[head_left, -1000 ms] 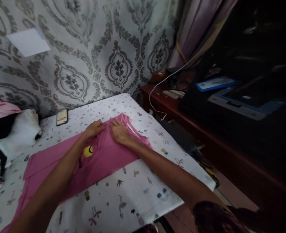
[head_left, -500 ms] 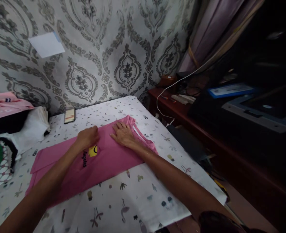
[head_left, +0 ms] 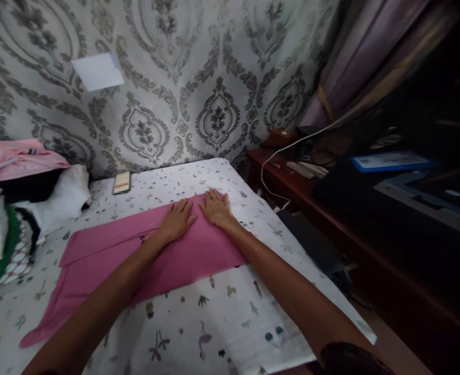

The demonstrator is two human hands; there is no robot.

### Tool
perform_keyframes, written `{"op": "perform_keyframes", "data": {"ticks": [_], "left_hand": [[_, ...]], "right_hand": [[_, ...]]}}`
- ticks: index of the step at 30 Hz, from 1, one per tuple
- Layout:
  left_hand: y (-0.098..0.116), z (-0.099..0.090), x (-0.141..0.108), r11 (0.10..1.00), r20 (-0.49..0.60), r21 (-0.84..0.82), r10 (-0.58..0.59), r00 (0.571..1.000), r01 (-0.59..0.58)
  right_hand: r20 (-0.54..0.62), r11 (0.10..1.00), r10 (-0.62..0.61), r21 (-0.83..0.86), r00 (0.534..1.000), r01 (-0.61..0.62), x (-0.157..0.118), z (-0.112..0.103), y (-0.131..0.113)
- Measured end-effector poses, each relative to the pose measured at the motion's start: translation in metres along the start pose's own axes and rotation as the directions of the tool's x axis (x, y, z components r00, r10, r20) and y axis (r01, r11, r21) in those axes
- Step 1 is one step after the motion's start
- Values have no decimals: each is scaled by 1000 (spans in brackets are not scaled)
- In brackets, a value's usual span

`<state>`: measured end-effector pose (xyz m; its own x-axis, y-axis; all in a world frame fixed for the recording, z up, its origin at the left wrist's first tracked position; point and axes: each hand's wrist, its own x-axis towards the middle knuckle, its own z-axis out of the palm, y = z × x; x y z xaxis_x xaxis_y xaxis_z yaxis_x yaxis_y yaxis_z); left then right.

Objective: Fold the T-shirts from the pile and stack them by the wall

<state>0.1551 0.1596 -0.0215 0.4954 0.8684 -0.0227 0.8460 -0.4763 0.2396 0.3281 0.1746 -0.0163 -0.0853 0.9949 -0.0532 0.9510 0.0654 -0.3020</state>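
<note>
Rests left hand [head_left: 176, 220] and right hand [head_left: 216, 208] flat, grasping nothing, toward two o'clock on smooth pink garment [head_left: 187, 258], layered at ten.

This looks like a home; which room, I cannot tell. Ornate patterned wallpaper [head_left: 218, 117] covers one side, a curtain [head_left: 355, 67] hangs gathered in the corner, red-brown furniture [head_left: 355, 234] stands alongside, and heaped clothes [head_left: 27, 185] lie near a pink shirt [head_left: 187, 263] on cloth [head_left: 183, 333] printed with small motifs.
</note>
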Motion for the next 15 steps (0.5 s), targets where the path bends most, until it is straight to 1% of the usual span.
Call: {"op": "perform_keyframes", "data": {"ticks": [4, 6, 7, 8, 10, 13, 15], "left_hand": [[0, -10, -12, 999, 14, -42, -2, 1000, 2], [-10, -18, -27, 998, 26, -56, -30, 999, 32], [-18, -23, -38, 997, 28, -62, -52, 998, 54], [-29, -30, -52, 995, 27, -68, -76, 997, 78], [-55, -46, -89, 986, 0, -97, -133, 991, 133], [-97, -75, -158, 957, -48, -176, -244, 969, 233], [-120, -91, -205, 931, 10, -214, -302, 953, 297]], "right_hand": [[-14, 1000, -9, -28, 1000, 9, 0, 4, -3], [-17, 999, -16, -32, 1000, 16, 1, 6, -3], [-22, 999, -17, -32, 1000, 17, 2, 7, -2], [-28, 999, -21, -31, 999, 20, 4, 8, 0], [-58, 999, -41, -28, 997, 39, 6, 10, 3], [-148, 994, -107, -38, 983, 103, 2, 9, 3], [-204, 981, -192, -48, 960, 186, -9, 6, -7]]}}
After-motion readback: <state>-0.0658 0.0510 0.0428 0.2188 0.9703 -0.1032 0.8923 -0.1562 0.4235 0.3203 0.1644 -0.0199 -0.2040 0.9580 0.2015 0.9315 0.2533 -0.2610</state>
